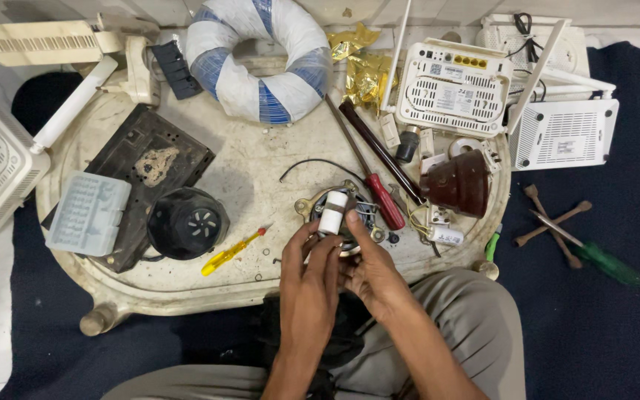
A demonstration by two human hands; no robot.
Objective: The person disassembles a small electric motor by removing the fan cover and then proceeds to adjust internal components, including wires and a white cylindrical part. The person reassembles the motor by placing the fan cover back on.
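Left grip (312, 278): my fingers clasp the white cylinder (332, 212).
Right grip (370, 267): steadies motor (346, 215) beneath.
Advice: I should keep the cylinder upright.

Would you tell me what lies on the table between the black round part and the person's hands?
A small yellow screwdriver lies between the black round part and the left hand, seen in the head view.

A small white plastic cylinder (332, 212) is held over a round metal motor (344, 215) on the oval cream table (261, 159), between the left hand (312, 285) and right hand (370, 270). A red-handled screwdriver (379, 194) is laid just right of it, a black round fan housing (187, 222) well to its left, a white-and-blue wrapped ring (257, 55) behind.
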